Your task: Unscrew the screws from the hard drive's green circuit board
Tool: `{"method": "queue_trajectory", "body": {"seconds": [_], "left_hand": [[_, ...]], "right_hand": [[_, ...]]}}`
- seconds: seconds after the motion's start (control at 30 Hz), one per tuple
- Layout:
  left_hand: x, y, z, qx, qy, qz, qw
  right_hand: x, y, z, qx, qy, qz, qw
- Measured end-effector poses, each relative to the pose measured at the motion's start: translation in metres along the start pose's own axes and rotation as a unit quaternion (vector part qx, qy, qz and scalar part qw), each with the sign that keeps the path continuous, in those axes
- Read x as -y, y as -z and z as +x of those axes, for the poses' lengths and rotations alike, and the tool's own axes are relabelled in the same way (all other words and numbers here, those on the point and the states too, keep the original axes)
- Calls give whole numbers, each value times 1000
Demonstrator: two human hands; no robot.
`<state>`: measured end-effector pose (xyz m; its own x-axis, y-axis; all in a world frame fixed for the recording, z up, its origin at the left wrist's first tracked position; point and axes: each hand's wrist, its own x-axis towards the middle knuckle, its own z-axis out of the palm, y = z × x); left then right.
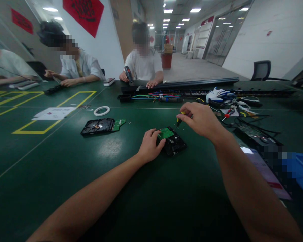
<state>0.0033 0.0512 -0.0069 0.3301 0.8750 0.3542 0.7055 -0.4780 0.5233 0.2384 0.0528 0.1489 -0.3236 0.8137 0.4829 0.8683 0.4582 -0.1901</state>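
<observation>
A black hard drive with a green circuit board on top lies on the green table in front of me. My left hand grips the drive's left side, fingers curled over the board's edge. My right hand is closed around a small screwdriver with a yellow and black handle, held upright with its tip over the drive's far edge.
A second hard drive with its green board pulled aside lies to the left, near a white tape ring and a paper sheet. Coloured cables, gloves and tools crowd the far right. Across the table sit other people, one holding an electric screwdriver. A blue bin stands at right.
</observation>
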Motion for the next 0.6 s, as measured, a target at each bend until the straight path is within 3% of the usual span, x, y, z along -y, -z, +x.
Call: {"method": "queue_trajectory", "body": {"seconds": [0.6], "left_hand": [[8,-4,5,-34,20,-38,998]], "right_hand": [[0,5,0,8,52,19,998]]}}
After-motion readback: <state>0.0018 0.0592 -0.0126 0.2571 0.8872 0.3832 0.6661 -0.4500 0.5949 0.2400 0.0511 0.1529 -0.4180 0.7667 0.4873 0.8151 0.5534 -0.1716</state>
